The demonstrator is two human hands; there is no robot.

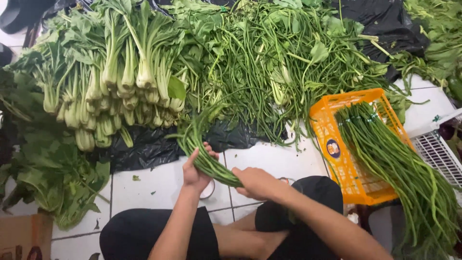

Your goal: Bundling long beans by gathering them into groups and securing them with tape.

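Note:
A bunch of long green beans (202, 151) runs from my hands up toward the big loose pile of long beans (269, 67). My left hand (195, 171) is wrapped around the bunch near its middle. The lower end of the same bunch is gripped by my right hand (257, 183). Both hands hover over the white tiled floor (159, 183), just in front of my black-clad knees.
Leafy stalked greens (120, 72) lie on black plastic sheeting (149, 147) at the left. An orange plastic crate (344, 154) at the right holds bundled long beans (399, 168). More leafy greens (53, 178) sit at the far left, a white crate (440, 151) at the right edge.

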